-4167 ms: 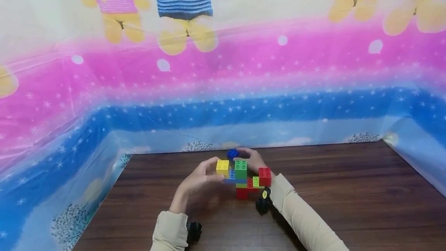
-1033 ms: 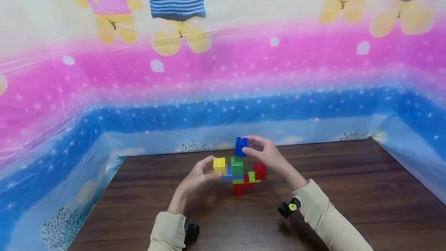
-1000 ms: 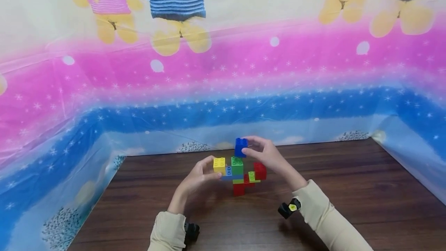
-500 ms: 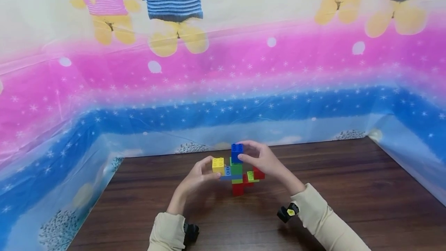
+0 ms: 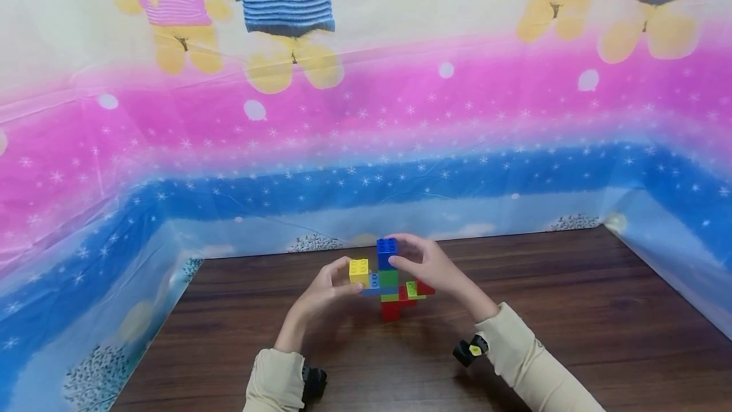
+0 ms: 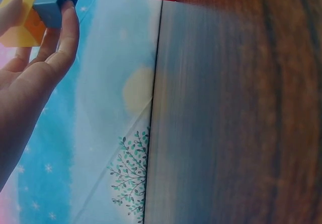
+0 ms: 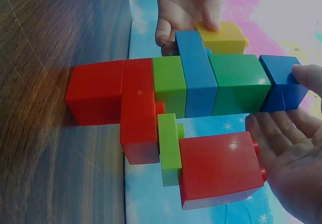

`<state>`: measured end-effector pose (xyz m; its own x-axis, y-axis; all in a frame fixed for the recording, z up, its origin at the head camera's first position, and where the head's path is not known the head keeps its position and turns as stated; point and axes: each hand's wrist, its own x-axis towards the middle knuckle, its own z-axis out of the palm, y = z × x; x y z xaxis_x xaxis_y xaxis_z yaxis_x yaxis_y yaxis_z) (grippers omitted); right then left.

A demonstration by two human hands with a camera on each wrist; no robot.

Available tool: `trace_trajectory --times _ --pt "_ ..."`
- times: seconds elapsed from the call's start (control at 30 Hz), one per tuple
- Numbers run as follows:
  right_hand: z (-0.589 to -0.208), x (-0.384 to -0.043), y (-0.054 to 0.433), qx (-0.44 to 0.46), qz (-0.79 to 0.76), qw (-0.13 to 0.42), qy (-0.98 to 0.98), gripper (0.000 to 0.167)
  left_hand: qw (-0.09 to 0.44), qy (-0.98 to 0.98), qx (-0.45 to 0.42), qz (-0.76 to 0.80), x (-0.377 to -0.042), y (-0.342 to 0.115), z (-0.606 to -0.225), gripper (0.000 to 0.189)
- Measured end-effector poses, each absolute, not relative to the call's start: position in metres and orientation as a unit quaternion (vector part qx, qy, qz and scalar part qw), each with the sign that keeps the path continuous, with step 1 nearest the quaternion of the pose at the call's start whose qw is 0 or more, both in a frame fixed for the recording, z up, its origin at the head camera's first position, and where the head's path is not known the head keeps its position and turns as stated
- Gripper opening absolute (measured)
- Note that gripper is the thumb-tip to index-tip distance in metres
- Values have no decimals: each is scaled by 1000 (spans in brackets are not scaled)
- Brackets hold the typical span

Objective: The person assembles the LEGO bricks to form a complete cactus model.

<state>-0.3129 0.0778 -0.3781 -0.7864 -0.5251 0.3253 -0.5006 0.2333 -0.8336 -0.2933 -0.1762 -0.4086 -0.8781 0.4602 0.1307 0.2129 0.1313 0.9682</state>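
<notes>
A tower of toy building bricks stands on the table, with a red brick [image 5: 390,311] at its base. Higher up come a lime brick [image 7: 170,88], a light blue brick [image 7: 197,78] and a green brick [image 5: 388,278]. My right hand [image 5: 437,269] pinches a dark blue brick [image 5: 384,259], thumb in front, right on top of the green one. At the left end of the light blue brick sits a yellow brick [image 5: 358,275]. My left hand [image 5: 320,291] holds it, the thumb on yellow and a finger under the light blue brick [image 6: 53,7].
To the right, a red brick [image 7: 221,166] on a thin lime brick [image 7: 170,151] juts out as a side arm, close below my right hand. The brown wooden table [image 5: 274,336] ends at a printed cloth [image 5: 320,196] hanging behind and at the sides.
My right hand has brought the dark blue brick up from behind the tower, then down and left onto the green brick. My left hand keeps its hold on the yellow brick.
</notes>
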Motion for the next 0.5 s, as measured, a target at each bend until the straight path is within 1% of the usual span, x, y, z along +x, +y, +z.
trace_trajectory --times 0.27,0.5 --pt "-379 -310 79 -332 -520 2 787 48 103 754 213 613 -293 -175 -409 50" --pt "-384 -308 80 -324 -522 -7 789 52 105 760 209 607 -293 -175 -407 47"
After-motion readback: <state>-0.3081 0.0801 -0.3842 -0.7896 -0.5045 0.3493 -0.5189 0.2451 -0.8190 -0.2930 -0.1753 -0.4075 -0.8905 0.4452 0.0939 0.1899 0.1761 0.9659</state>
